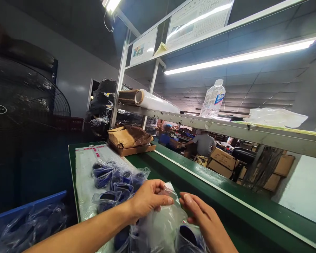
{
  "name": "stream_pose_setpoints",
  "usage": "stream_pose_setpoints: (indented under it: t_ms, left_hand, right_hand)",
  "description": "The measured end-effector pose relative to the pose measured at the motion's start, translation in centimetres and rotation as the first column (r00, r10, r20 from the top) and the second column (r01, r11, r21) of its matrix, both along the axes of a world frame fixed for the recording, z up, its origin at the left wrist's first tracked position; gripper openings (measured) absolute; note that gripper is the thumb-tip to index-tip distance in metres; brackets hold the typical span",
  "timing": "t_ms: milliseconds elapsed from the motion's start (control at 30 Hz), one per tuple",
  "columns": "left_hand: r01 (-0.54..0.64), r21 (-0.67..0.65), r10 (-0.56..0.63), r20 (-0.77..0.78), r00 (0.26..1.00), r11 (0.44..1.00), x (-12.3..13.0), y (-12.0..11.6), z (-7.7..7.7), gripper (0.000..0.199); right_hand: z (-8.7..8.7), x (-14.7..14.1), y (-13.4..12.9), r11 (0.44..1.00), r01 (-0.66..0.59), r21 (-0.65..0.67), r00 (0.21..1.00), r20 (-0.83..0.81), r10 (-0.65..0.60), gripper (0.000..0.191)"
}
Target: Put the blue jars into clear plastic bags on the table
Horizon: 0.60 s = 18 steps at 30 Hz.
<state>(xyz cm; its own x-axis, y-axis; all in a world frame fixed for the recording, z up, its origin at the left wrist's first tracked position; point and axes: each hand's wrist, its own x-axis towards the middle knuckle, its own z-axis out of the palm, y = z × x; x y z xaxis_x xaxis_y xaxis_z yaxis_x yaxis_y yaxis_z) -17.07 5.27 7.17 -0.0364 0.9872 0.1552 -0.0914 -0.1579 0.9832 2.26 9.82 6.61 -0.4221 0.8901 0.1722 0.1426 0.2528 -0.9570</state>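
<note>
My left hand (150, 198) pinches a clear plastic bag (164, 221) between thumb and fingers. The bag hangs below the fingertips, whitish and see-through. On the bag's other side is my right hand (204, 216), its fingers half bent and apart, with nothing visible between them. Whether its fingertips touch the bag's edge, I cannot tell. Under my right hand sits a dark blue, hollow round part (188, 234) in clear plastic. Beyond my left hand, several more blue bagged parts (105, 174) stand in a cluster on a white padded sheet (84, 175).
A green conveyor-like bench (168, 165) runs to the right. A shallow cardboard box (131, 149) with brown paper stands at the back. A blue bin (28, 207) at lower left holds bagged parts. Overhead, a shelf carries a film roll (155, 101) and a bottle (213, 100). A person (204, 143) sits beyond.
</note>
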Motion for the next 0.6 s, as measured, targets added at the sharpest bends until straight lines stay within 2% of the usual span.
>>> stream_pose_setpoints:
  t_ms: [100, 200, 267, 300, 367, 400, 433, 467, 500, 567, 600]
  left_hand:
    - [0.018, -0.002, -0.018, -0.059, 0.998, 1.000, 0.3, 0.0, 0.2, 0.045]
    - [-0.011, 0.027, 0.015, -0.128, 0.992, 1.000, 0.1, 0.1, -0.1, 0.042]
    - [-0.111, 0.102, 0.127, -0.169, 0.977, 0.989, -0.2, -0.1, -0.3, 0.045]
    - [-0.197, 0.171, 0.230, -0.199, 0.953, 0.965, -0.3, -0.3, -0.3, 0.047]
    - [-0.355, 0.306, 0.438, -0.271, 0.857, 0.883, -0.1, -0.9, -0.3, 0.040]
    - [-0.384, 0.330, 0.485, -0.319, 0.814, 0.862, 0.2, -1.1, -0.3, 0.031]
    - [-0.379, 0.314, 0.480, -0.373, 0.794, 0.871, 0.5, -1.3, -0.3, 0.024]
    - [-0.345, 0.259, 0.427, -0.414, 0.804, 0.902, 0.8, -1.3, -0.3, 0.025]
    - [-0.287, 0.180, 0.337, -0.411, 0.847, 0.941, 1.2, -1.3, -0.4, 0.028]
    - [-0.155, 0.070, 0.169, -0.303, 0.938, 0.985, 1.6, -0.9, -0.6, 0.032]
    - [-0.113, 0.056, 0.123, -0.233, 0.965, 0.992, 1.7, -0.6, -0.7, 0.034]
  right_hand:
    - [0.0, -0.4, 0.6, 0.986, -0.167, -0.001, 0.986, 0.026, 0.167, 0.051]
    - [-0.5, -0.7, 0.9, 0.976, -0.207, -0.064, 0.977, -0.061, 0.203, 0.050]
    - [-0.9, -0.8, 1.1, 0.979, -0.168, -0.117, 0.981, -0.120, 0.154, 0.050]
    - [-1.1, -0.8, 1.2, 0.980, -0.135, -0.145, 0.983, -0.140, 0.114, 0.050]
    - [-1.3, -0.8, 1.3, 0.978, -0.074, -0.197, 0.982, -0.183, 0.037, 0.052]
    - [-1.3, -0.9, 1.4, 0.975, -0.059, -0.215, 0.980, -0.200, 0.015, 0.053]
    - [-1.4, -1.1, 1.3, 0.973, -0.054, -0.225, 0.977, -0.211, 0.005, 0.053]
    - [-1.4, -1.2, 1.3, 0.972, -0.060, -0.228, 0.976, -0.216, 0.009, 0.053]
    - [-1.4, -1.4, 1.1, 0.971, -0.064, -0.231, 0.975, -0.220, 0.012, 0.052]
    - [-1.3, -1.7, 0.6, 0.967, -0.081, -0.241, 0.973, -0.228, 0.025, 0.051]
    - [-1.3, -1.8, 0.3, 0.962, -0.106, -0.252, 0.971, -0.235, 0.046, 0.050]
